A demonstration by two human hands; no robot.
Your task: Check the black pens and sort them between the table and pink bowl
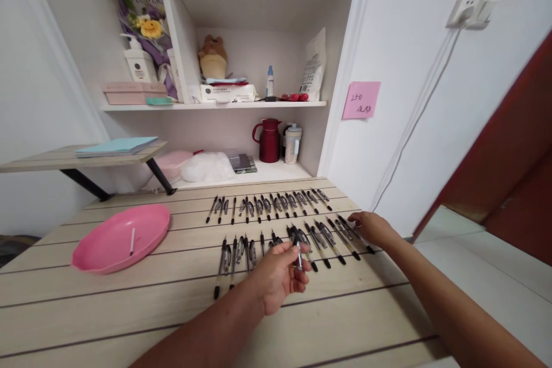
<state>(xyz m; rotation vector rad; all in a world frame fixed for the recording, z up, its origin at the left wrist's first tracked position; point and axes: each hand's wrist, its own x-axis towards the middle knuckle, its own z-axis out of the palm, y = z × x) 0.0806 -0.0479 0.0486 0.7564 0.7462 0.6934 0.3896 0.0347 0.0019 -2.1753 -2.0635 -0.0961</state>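
far left of the near row of pens [248, 253] sits a pink tray [99, 244] with one small white stick [132, 240] in it. over the middle of that row the left hand [276, 282] has its fingers pinched on one pen [298, 254], held nearly upright. if the pinch goes loose, i think the pen could drop onto the row and knock the others crooked. at the right end of the row the right hand [371, 227] lies on the last pens; i cannot tell if it grips one. a bump there could roll them off the table [345, 322].
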